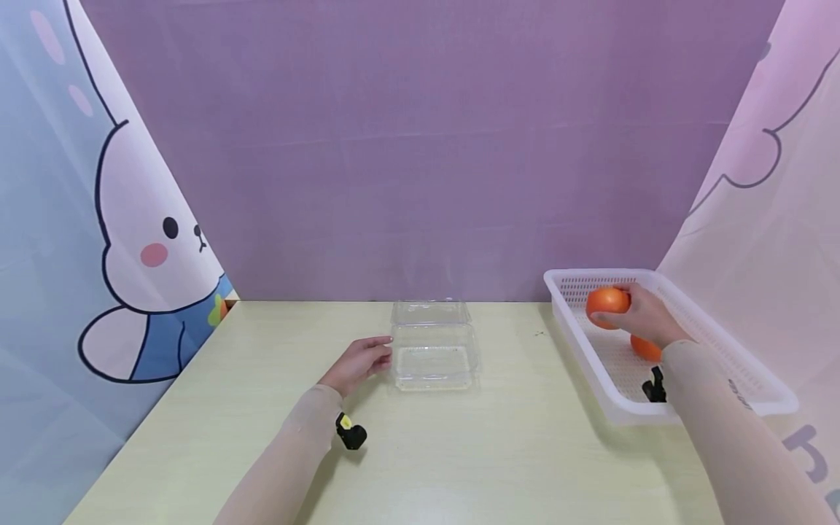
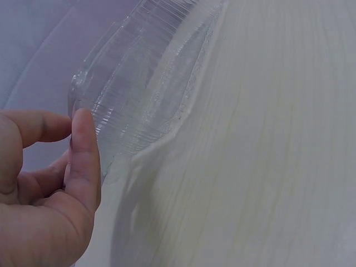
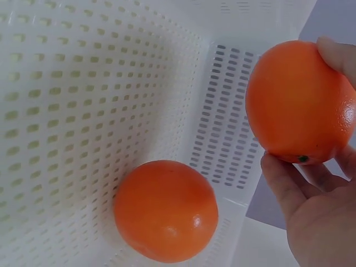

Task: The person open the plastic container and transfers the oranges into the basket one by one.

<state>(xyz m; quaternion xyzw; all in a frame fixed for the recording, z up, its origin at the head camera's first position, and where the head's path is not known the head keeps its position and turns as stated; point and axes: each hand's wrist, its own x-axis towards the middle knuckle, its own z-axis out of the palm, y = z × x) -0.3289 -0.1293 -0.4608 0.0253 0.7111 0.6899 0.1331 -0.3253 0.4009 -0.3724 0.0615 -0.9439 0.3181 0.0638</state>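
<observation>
My right hand (image 1: 644, 315) grips an orange (image 1: 607, 307) above the floor of a white perforated basket (image 1: 590, 357). In the right wrist view the held orange (image 3: 300, 103) sits between thumb and fingers, its green stem spot facing down. A second orange (image 3: 166, 211) lies on the basket floor, partly behind my wrist in the head view. On the left, my left hand (image 1: 359, 362) pinches the side edge of a clear plastic clamshell box (image 1: 433, 357). The left wrist view has thumb and fingers at the rim of that box (image 2: 128, 83). Its lid (image 1: 429, 313) stands folded back, and no contents show inside.
The pale wooden table (image 1: 459, 459) carries the box at its middle and the basket at its right side. A purple cloth (image 1: 420, 146) hangs behind the table. Printed cloths hang at both sides, the left with a cartoon rabbit (image 1: 154, 248).
</observation>
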